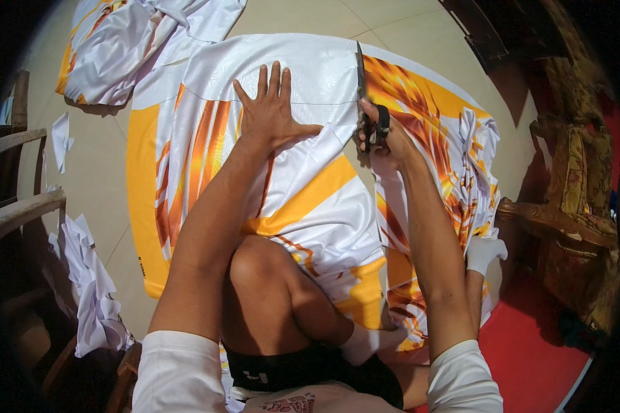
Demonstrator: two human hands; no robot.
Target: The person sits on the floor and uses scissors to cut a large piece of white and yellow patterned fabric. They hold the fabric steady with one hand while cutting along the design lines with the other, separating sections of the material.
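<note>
I see the rug (pixel 537 358) at four o'clock, scraps (pixel 95 292) at eight. Patterned cloth (pixel 317 172) covers the middle of the floor (pixel 110 186), reaching twelve. Near one, the right hand (pixel 390 140) is wrapped round scissors (pixel 361 79), blades toward twelve; left of it, the left hand (pixel 270 118) lies flat on the cloth, fingers spread. Farther, between ten and eleven, a bundle (pixel 134 62) sits crumpled.

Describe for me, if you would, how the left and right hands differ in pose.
The left hand lies flat, fingers spread, on the printed cloth; the right hand is curled around the black scissors. The left hand's grip is open, while the right hand's is closed. Both are bare.
</note>
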